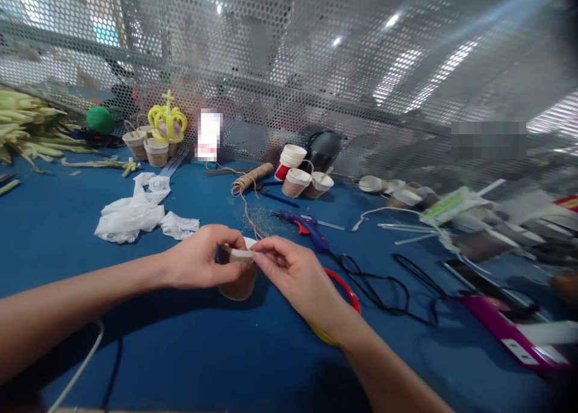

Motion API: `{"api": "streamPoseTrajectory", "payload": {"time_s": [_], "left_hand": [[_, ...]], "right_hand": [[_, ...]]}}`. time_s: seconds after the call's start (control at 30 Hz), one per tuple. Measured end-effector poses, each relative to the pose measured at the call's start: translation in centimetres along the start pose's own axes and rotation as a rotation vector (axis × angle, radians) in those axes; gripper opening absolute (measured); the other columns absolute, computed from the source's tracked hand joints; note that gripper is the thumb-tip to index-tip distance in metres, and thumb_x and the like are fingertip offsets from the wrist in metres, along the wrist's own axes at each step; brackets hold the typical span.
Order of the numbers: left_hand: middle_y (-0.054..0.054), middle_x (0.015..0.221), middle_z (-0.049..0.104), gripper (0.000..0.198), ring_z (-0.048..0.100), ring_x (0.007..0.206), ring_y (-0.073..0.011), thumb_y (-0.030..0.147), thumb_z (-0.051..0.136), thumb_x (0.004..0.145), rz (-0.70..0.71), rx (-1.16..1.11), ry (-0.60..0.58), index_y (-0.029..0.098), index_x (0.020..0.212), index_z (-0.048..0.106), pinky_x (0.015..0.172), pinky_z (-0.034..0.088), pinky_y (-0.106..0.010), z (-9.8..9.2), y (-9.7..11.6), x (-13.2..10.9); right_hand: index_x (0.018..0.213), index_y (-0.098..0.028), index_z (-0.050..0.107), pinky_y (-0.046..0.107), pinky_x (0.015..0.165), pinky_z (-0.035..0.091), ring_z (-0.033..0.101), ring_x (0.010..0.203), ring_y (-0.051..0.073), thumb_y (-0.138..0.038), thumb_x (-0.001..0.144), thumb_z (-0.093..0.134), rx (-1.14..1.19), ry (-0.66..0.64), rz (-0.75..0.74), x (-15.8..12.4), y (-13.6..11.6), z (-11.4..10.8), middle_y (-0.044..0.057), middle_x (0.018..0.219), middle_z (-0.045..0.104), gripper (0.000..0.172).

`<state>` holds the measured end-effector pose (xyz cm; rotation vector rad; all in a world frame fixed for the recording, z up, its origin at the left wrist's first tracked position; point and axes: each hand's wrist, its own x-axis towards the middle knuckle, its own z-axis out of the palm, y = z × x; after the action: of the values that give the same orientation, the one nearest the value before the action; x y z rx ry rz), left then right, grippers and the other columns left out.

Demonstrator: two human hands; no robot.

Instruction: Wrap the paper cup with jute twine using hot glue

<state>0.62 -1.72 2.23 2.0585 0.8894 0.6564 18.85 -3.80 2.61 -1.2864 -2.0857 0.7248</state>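
Note:
My left hand [203, 257] is wrapped around a small cup [238, 286], its thumb in front and fingers over the rim. The cup has a brown, twine-like covering and a pale rim, and stands upright at the middle of the blue table. At the rim's right side, the thumb and fingertips of my right hand [289, 268] are pinched together. A thin strand of twine [246, 211] runs from a twine roll [253, 178] down to these fingers; its end is hidden behind them.
A blue glue gun [307, 225] with a black cord lies right of the hands, near red and yellow rings. White crumpled cloth [130, 214] lies left. Similar cups [295, 181] stand behind, beside a perforated metal screen [253, 58]. A purple power strip [510, 329] is at right.

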Motion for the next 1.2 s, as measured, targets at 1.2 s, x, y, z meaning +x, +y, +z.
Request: {"api": "streamPoseTrajectory", "payload": {"time_s": [1.2], "left_hand": [[0.002,0.069,0.055,0.012,0.050,0.066,-0.0110,0.023,0.045,0.076,-0.040,0.127,-0.050,0.015,0.068,0.049,0.061,0.036,-0.020,-0.7,-0.5,-0.1]], "right_hand": [[0.110,-0.016,0.051,0.038,0.076,0.047,0.055,0.092,0.019,-0.029,0.085,0.050,-0.704,-0.157,0.766,5.8,9.4,-6.6,0.007,0.111,0.053,0.029]]}}
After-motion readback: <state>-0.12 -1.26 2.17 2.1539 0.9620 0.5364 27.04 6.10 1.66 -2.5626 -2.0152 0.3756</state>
